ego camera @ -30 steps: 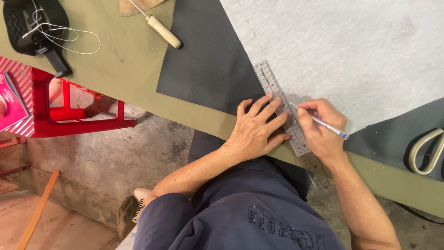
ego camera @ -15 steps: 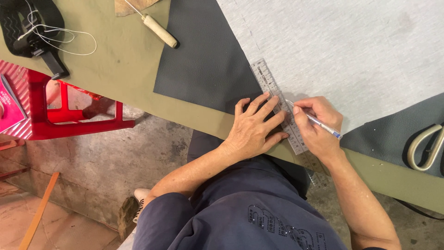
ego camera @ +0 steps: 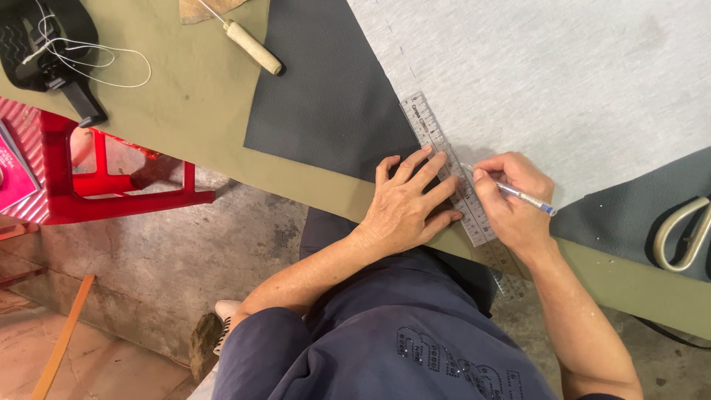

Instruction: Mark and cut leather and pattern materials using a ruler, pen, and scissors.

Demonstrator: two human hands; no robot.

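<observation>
Ruler [ego camera: 450,172] lies along the edge of the grey sheet [ego camera: 563,81] on the olive table [ego camera: 185,126], much as it did a second ago; the pen [ego camera: 518,195] has hardly moved, so the line is only starting. Left hand [ego camera: 409,207] presses flat, fingers spread, on the ruler. Right hand [ego camera: 511,204] is curled round the pen, tip against the ruler's edge.

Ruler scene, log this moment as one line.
left hand: flat on ruler | right hand: pen tip at ruler edge | ruler on grey sheet | scissors at right
</observation>
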